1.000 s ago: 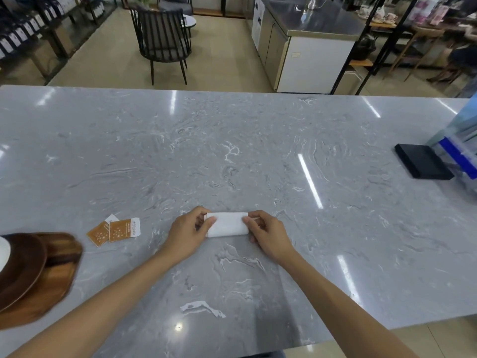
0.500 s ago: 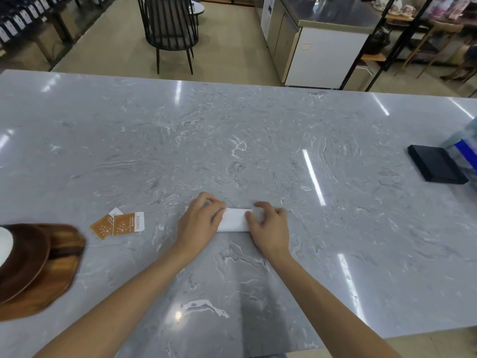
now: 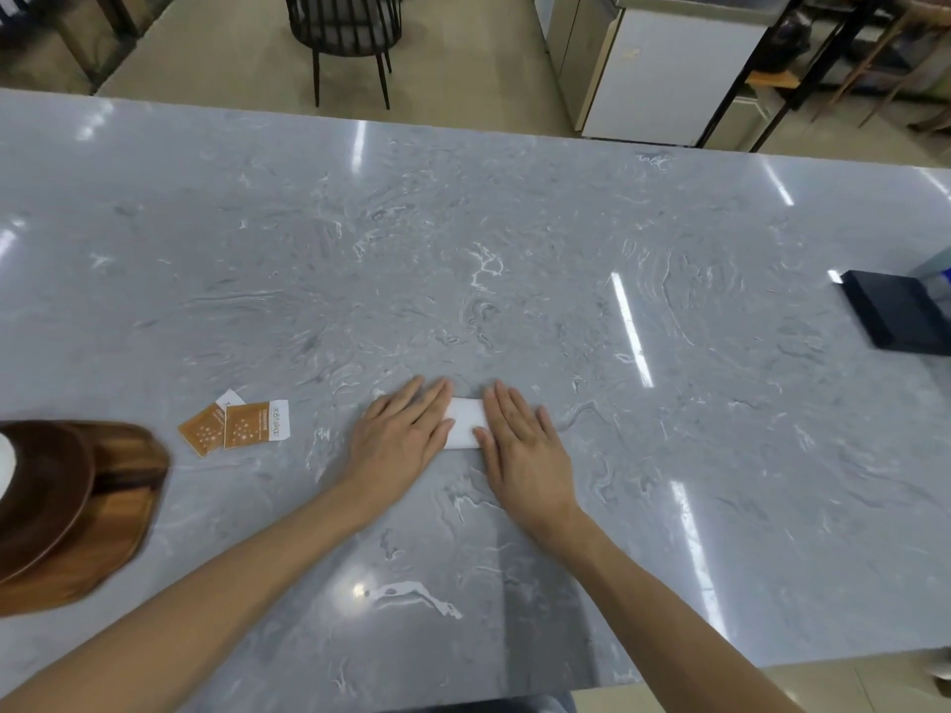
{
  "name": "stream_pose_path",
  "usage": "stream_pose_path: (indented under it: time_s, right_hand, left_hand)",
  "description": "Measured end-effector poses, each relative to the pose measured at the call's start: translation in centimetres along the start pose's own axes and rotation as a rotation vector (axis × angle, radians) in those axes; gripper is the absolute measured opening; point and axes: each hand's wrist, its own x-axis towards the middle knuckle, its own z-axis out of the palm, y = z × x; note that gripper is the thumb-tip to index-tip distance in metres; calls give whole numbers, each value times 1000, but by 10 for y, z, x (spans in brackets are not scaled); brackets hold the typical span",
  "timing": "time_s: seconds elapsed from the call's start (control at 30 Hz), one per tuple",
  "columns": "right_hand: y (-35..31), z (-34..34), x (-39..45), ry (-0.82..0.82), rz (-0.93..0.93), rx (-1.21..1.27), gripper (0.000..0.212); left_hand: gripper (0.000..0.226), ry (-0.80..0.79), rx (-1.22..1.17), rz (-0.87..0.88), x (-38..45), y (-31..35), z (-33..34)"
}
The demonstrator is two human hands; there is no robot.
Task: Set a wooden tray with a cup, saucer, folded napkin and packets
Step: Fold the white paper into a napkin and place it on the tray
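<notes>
A white folded napkin (image 3: 464, 423) lies flat on the grey marble counter (image 3: 514, 280). My left hand (image 3: 399, 434) rests flat on its left end and my right hand (image 3: 520, 440) rests flat on its right end, fingers stretched out, so only the napkin's middle strip shows. Two orange packets (image 3: 236, 427) lie side by side to the left of the hands. At the far left edge sits the wooden tray (image 3: 108, 527) with a dark brown saucer (image 3: 46, 486) on it, and a white cup (image 3: 4, 463) barely shows at the frame's border.
A flat black object (image 3: 898, 316) lies at the counter's right side beside a blue and clear container (image 3: 939, 270). Beyond the counter stand a black chair (image 3: 345, 28) and a white cabinet (image 3: 664, 69). The counter's near edge runs just below my forearms.
My hands went from pinching the napkin's ends with curled fingers to lying flat on it, covering more of it. The view has tilted down a little.
</notes>
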Motion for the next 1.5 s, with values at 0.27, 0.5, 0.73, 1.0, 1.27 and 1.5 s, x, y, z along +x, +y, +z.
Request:
stream_pose_path:
  time_s: [0.27, 0.5, 0.73, 1.0, 1.27, 1.5]
  right_hand:
    - [-5, -6, 0, -52, 57, -14, 55]
    - [-20, -21, -5, -29, 370, 247, 51]
    - [-26, -37, 10, -32, 766, 581, 40]
    - [-30, -55, 2, -63, 981, 1058, 11]
    - [-46, -95, -18, -26, 832, 1387, 21]
    - [-66, -111, -34, -9, 705, 1430, 26]
  left_hand:
    - [48, -57, 35, -30, 3, 6, -9]
    - [56, -214, -354, -393, 2, 15, -20]
    - [27, -204, -670, -631, 14, 18, -35]
    - [17, -156, -837, -689, -1, 24, -43]
    - [21, -212, -1553, -872, -24, 18, -61]
    - [36, -247, -2063, -1003, -39, 15, -71]
